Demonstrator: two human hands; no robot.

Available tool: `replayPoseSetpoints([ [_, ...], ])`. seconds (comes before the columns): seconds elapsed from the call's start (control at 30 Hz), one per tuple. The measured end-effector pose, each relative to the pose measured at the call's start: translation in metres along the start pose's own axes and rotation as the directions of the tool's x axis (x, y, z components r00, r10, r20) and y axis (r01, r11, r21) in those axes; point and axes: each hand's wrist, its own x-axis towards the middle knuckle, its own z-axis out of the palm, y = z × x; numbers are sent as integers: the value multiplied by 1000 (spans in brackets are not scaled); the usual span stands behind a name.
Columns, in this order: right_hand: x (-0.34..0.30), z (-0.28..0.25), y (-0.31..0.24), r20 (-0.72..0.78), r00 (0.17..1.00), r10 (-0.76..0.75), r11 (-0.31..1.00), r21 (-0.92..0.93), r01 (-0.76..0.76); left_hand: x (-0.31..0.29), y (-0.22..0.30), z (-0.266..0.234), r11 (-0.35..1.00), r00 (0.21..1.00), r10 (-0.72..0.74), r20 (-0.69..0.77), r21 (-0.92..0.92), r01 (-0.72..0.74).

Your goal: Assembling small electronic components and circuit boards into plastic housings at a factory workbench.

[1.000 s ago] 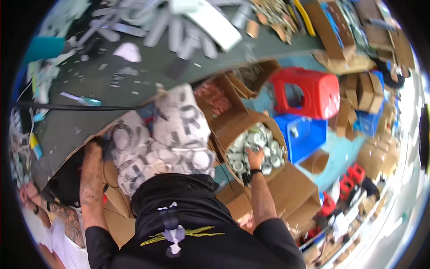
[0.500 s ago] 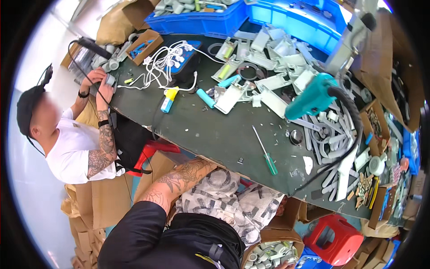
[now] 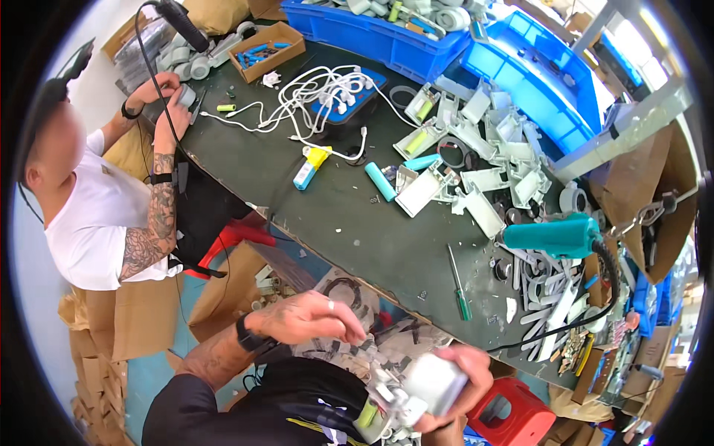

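Note:
My left hand (image 3: 309, 318), with a ring and a black wristband, hovers over my lap. Its fingers are loosely bent and slightly apart, with no clear grip on anything. At the lower middle my right hand (image 3: 476, 375) is wrapped round white plastic housings (image 3: 437, 380). A yellow-green battery cell (image 3: 367, 413) shows in one of them. The hand's palm side is partly hidden by these parts. Just left of the right hand, small grey-white pieces of the bundle point toward my left fingertips. A patterned cloth (image 3: 394, 342) lies beneath both hands.
On the dark table (image 3: 357, 245) lie a green-handled screwdriver (image 3: 461, 297), a teal power tool (image 3: 554, 236), white cables (image 3: 327, 97) and a heap of housings (image 3: 483, 141). Blue bins (image 3: 379, 37) stand behind. A co-worker (image 3: 104, 201) sits at left. A red stool (image 3: 513, 416) stands at lower right.
My left hand has come up into view from below the table edge. My right hand has appeared holding the housings. The whole view has shifted and tilted.

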Motion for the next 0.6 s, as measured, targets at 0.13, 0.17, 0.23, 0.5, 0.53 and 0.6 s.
replayPoseSetpoints([
  [0.13, 79, 76, 28, 121, 993, 9, 965, 261, -40, -3, 14, 5, 882, 932, 240, -273, -339, -327],
  [0.17, 93, 91, 33, 127, 989, 71, 934, 340, -111, 4, 15, 2, 827, 899, 286, -331, -389, -407],
  [0.23, 105, 102, 39, 80, 959, 270, 884, 374, -280, 19, 17, -14, 851, 890, 324, -321, -313, -422],
  [0.5, 95, 80, 47, 106, 876, 471, 874, 84, -480, 47, 58, -23, 964, 841, 158, -517, -102, -245],
  [0.53, 96, 73, 42, 101, 901, 422, 906, -67, -417, 54, 61, -21, 970, 838, 159, -521, -76, -231],
  [0.6, 93, 57, 42, 101, 914, 394, 903, -227, -364, 67, 65, -21, 971, 848, 168, -502, -63, -229],
])
